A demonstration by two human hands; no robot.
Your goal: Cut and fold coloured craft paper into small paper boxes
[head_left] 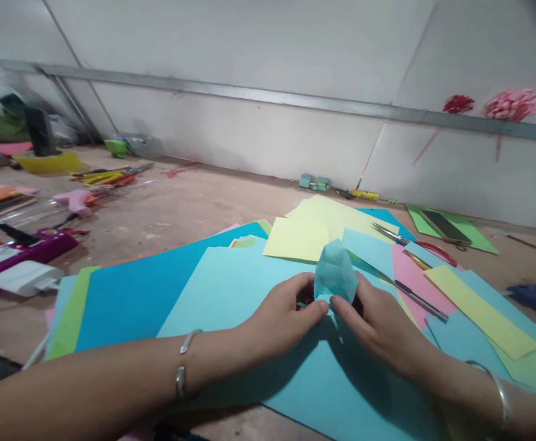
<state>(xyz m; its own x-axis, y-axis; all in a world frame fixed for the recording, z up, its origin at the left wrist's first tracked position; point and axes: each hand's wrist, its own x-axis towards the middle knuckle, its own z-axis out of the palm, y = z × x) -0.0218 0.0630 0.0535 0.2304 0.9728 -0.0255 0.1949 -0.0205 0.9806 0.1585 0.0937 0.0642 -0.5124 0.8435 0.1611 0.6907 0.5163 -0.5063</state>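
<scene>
A small folded piece of light blue paper (335, 269) is held up between both hands, over large sheets of light blue paper (231, 282). My left hand (288, 315) grips its lower left side, thumb at the bottom edge. My right hand (378, 318) pinches the lower right side, with its thumb close to the other thumb. The fingers behind the folded paper are partly hidden. To the right of my right hand lie a craft knife (419, 299) and scissors with red handles (433, 250), both on coloured paper pieces.
A purple power strip (56, 244) with a white plug, a pink glue gun (77, 201) and yellow-handled pliers (105, 177) lie on the left. Yellow sheets (323, 220) spread behind my hands. A phone (446, 225) rests at right, near the wall with paper flowers (516, 105).
</scene>
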